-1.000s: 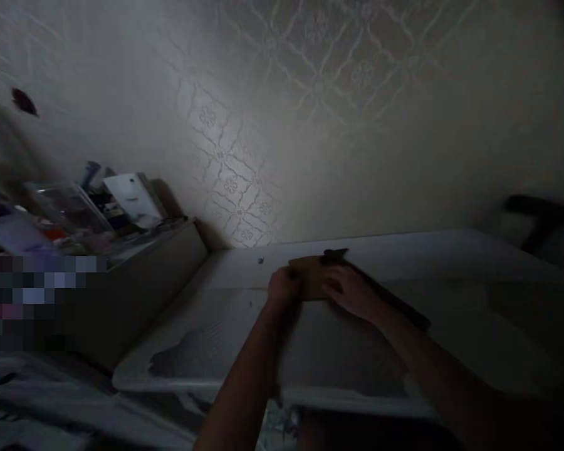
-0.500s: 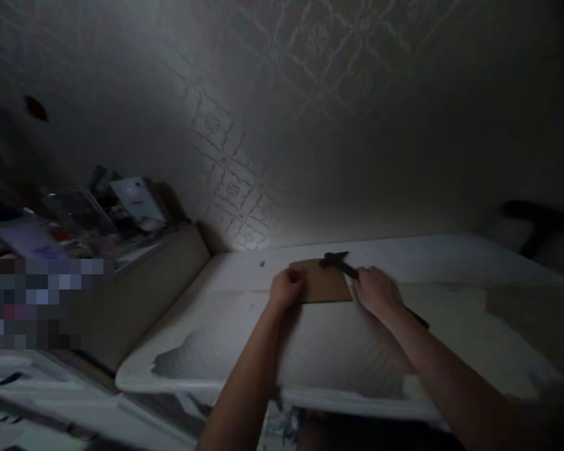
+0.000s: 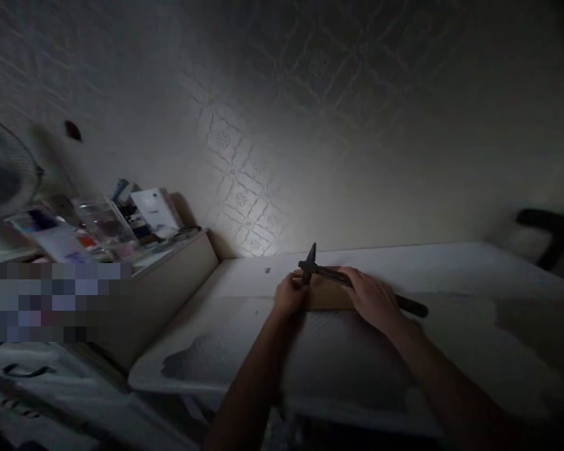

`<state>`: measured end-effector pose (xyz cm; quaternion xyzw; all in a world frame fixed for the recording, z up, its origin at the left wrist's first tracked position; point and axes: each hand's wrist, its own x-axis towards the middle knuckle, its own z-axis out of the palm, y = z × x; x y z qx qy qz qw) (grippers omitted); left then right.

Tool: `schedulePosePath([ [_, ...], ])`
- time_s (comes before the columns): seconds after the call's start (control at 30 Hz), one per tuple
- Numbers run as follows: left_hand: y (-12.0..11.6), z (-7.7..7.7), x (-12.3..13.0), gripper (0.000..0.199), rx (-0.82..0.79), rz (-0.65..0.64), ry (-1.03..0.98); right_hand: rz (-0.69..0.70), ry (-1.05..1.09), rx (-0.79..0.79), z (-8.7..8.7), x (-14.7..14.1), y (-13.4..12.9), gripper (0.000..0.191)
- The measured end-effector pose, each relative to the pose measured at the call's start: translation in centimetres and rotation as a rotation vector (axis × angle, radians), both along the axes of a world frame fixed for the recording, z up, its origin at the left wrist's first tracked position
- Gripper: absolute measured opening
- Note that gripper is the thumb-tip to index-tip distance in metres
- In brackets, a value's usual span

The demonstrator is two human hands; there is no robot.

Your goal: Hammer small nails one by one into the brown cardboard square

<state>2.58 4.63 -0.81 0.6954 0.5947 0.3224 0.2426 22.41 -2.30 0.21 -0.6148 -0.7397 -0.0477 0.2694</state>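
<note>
My right hand (image 3: 371, 299) is wrapped round the handle of a dark hammer (image 3: 331, 274). The hammer head hangs above the left part of a thin brown board (image 3: 331, 295), its pointed end turned up and its other end down by my left fingers. My left hand (image 3: 290, 293) is closed in a pinch at the board's left edge. Whatever sits between those fingertips is too small and dark to make out. The board lies flat on the white table (image 3: 207, 313), partly covered by both hands and the hammer.
A tiny dark bit (image 3: 267, 270) lies on the table left of the board. At left stands a cabinet (image 3: 178, 294) topped with a white box (image 3: 155, 210), a clear case (image 3: 106, 222) and a fan (image 3: 7, 166). A patterned wall rises behind; a dark armrest-like shape (image 3: 552, 228) is at right.
The hammer head has moved left from the board's far middle to just over my left fingers, its pointed end now upright. My left hand stays at the board's left edge. The view has shifted slightly.
</note>
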Motion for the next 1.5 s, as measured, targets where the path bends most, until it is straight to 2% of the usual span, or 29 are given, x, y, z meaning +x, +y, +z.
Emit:
schedulePosePath([
  [0.4,0.3,-0.3,-0.4,0.038,0.015,-0.011,0.01,-0.072,-0.009,0.0,0.0,-0.9,0.0,0.033],
  [0.53,0.4,-0.5,-0.5,0.037,0.026,-0.052,-0.01,-0.051,-0.009,-0.018,-0.1,-0.9,0.0,0.03],
  [0.7,0.7,-0.8,-0.6,0.039,0.015,-0.045,-0.026,-0.035,0.028,0.013,-0.4,-0.8,0.1,0.032],
  [0.87,0.6,-0.6,-0.5,0.041,-0.001,-0.094,-0.077,-0.027,0.019,0.001,-0.5,-0.9,0.2,0.032],
  [1.0,0.2,0.0,-0.6,0.049,-0.038,-0.142,-0.118,-0.04,0.059,0.033,-0.8,-0.8,0.3,0.03],
  [1.1,-0.4,0.8,-0.9,0.054,-0.022,-0.135,-0.004,-0.023,0.046,0.035,-1.0,-0.8,0.4,0.03],
  [1.2,-1.2,1.4,-1.2,0.052,-0.022,-0.083,0.279,-0.013,0.038,0.019,-0.9,-0.8,0.3,0.032],
  [1.3,-1.8,1.6,-1.2,0.068,-0.118,-0.092,0.477,-0.042,0.037,0.008,-0.8,-0.9,0.3,0.03],
  [1.4,-1.9,1.4,-1.1,0.09,-0.205,-0.107,0.542,-0.046,0.021,0.001,-0.8,-0.8,0.3,0.03],
  [1.5,-1.8,1.2,-1.0,0.099,-0.229,-0.124,0.553,-0.049,0.022,0.007,-1.0,-0.8,0.3,0.031],
])
